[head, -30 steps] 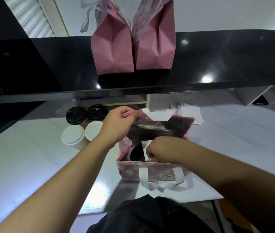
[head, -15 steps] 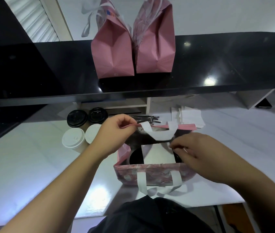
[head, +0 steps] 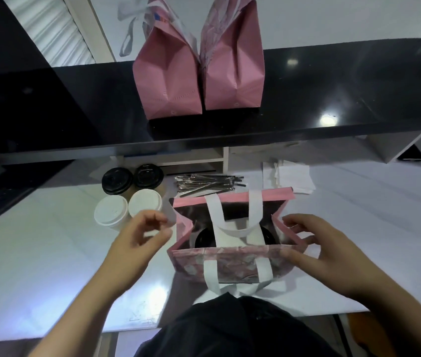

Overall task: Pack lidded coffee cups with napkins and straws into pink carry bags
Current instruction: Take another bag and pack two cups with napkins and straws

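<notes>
Right hand [head: 315, 249]: fingers spread, resting on the bag's right edge.
Left hand [head: 140, 237]: loosely curled, empty, just left of it.
Bag [head: 230, 264]: between both hands — soft, probably floppy; best lifted by its white handles.
Cups [head: 129, 194]: beyond left hand — light, crushable.

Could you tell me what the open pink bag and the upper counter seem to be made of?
Open pink bag: probably non-woven fabric, matte, soft creases, with shiny foil-like lining. Upper counter: polished black stone or laminate, judging by its mirror-like light reflections.
</notes>
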{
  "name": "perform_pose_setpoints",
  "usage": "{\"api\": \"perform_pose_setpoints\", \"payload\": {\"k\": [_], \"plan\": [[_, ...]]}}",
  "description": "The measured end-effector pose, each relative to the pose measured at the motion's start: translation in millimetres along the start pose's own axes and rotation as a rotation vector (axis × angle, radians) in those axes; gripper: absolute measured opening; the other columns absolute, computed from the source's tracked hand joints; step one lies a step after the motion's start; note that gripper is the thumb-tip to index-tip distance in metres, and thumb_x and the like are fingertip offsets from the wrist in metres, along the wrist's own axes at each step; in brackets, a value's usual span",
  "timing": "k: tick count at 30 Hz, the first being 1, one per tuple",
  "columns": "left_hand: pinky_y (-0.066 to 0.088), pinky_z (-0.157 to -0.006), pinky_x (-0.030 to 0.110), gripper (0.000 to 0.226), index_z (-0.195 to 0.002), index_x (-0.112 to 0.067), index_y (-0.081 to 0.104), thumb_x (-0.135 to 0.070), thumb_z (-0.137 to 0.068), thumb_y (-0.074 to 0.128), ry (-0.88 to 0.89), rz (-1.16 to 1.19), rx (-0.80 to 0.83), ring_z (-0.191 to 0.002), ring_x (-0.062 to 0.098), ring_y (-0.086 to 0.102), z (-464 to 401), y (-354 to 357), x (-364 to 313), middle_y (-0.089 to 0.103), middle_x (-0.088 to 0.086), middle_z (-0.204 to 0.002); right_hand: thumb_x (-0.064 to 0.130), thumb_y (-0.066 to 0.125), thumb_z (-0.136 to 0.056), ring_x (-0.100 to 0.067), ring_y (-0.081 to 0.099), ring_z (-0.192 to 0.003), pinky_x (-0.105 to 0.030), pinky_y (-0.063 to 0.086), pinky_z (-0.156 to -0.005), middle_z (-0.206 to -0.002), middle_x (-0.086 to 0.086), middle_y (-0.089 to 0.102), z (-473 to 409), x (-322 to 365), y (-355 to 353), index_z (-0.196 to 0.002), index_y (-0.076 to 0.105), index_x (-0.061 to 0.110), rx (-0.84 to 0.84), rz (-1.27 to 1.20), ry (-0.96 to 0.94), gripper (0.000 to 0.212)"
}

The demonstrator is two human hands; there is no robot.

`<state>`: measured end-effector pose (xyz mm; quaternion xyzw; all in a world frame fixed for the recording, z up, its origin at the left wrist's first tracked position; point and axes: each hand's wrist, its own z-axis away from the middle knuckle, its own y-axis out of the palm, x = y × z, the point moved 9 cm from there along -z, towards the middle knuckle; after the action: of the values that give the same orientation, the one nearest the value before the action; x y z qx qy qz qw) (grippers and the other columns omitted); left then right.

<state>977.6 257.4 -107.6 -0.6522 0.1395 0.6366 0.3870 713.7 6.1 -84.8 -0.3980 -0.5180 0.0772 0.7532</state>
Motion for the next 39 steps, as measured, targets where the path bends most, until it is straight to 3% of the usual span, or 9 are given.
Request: {"api": "perform_pose_setpoints", "payload": {"k": [5,10,16,20,24,27,30,35,39], "plan": [[0.051,-0.109,0.042,0.069,-0.139,-0.048,0.058,-0.065,-0.077,0.082,-0.077,-0.018,0.306,-0.135,0.008,0.057,20.7,35.6,18.4,0.060,-0.020,-0.144,0.060,0.065,-0.080,0.008,0.055,-0.118,-0.017,0.046,-0.092,-0.129,0.036,0.055,-7.3,5.0,9.1,-0.126,0.051,0.061,0.056,-0.074,-0.043,0.049],[0.059,-0.098,0.032,0.049,-0.132,-0.054,0.063,-0.047,-0.085,0.075,-0.047,-0.021,0.243,-0.121,0.006,0.066,13.7,45.0,8.8,0.068,-0.021,-0.133,0.026,0.072,-0.092,0.009,0.056,-0.119,-0.005,0.044,-0.086,-0.128,0.035,0.059,-13.8,0.4,19.2,-0.126,0.058,0.055,0.064,-0.111,-0.047,0.047],[0.060,-0.089,0.031,0.026,-0.112,-0.038,0.078,-0.018,-0.100,0.066,-0.060,0.059,0.193,-0.109,0.017,0.073,5.0,44.2,9.1,0.078,-0.004,-0.116,0.010,0.064,-0.099,-0.008,0.071,-0.105,-0.019,0.057,-0.083,-0.117,0.012,0.075,-23.3,-1.6,22.5,-0.108,0.078,0.035,0.077,-0.432,-0.009,0.030],[0.060,-0.085,0.027,0.034,-0.104,-0.035,0.079,-0.008,-0.105,0.059,-0.065,0.078,0.168,-0.103,0.017,0.075,-0.9,46.5,9.3,0.079,-0.001,-0.109,0.011,0.066,-0.098,-0.015,0.076,-0.097,-0.019,0.059,-0.078,-0.106,0.005,0.079,-26.9,-12.8,25.5,-0.108,0.076,0.031,0.024,-0.559,0.083,0.024],[0.063,-0.081,0.032,0.036,-0.109,-0.040,0.067,-0.010,-0.092,0.076,-0.097,0.144,0.074,-0.098,0.026,0.076,-10.6,40.8,15.4,0.078,-0.002,-0.111,0.021,0.077,-0.091,-0.017,0.077,-0.083,-0.026,0.061,-0.065,-0.100,0.001,0.077,-30.4,-25.5,18.5,-0.114,0.051,0.037,-0.127,-0.544,0.154,0.039],[0.065,-0.079,0.037,0.075,-0.132,-0.055,0.046,-0.025,-0.075,0.084,-0.099,0.105,0.040,-0.091,0.024,0.077,-20.7,32.8,16.5,0.073,-0.011,-0.112,0.026,0.081,-0.086,-0.019,0.076,-0.080,-0.032,0.063,-0.067,-0.099,0.005,0.072,-35.6,-27.0,9.9,-0.137,0.037,0.049,-0.154,-0.411,0.137,0.071],[0.064,-0.079,0.031,0.097,-0.148,-0.062,0.031,-0.039,-0.071,0.083,-0.033,-0.021,0.124,-0.093,0.015,0.074,-30.0,32.9,11.1,0.064,-0.024,-0.112,0.036,0.080,-0.086,-0.011,0.071,-0.092,-0.029,0.062,-0.072,-0.107,0.015,0.065,-41.4,-20.3,6.4,-0.141,0.040,0.053,-0.128,-0.185,0.061,0.070],[0.047,-0.083,0.004,0.057,-0.126,-0.057,0.053,-0.049,-0.075,0.077,0.187,-0.364,0.088,-0.118,-0.010,0.049,-40.8,27.6,-16.8,0.041,-0.035,-0.127,0.039,0.082,-0.080,-0.004,0.052,-0.108,-0.024,0.053,-0.086,-0.120,0.019,0.046,-45.4,-7.8,-3.6,-0.128,0.055,0.036,-0.228,0.082,-0.094,0.055],[0.048,-0.088,0.020,0.040,-0.115,-0.045,0.060,-0.022,-0.086,0.075,0.256,-0.369,0.126,-0.120,0.001,0.057,-36.9,36.7,-19.7,0.060,-0.027,-0.125,0.035,0.081,-0.081,-0.005,0.049,-0.114,-0.029,0.051,-0.092,-0.124,0.021,0.049,-46.1,-4.8,-3.6,-0.118,0.057,0.034,-0.254,0.155,-0.186,0.044]]}}
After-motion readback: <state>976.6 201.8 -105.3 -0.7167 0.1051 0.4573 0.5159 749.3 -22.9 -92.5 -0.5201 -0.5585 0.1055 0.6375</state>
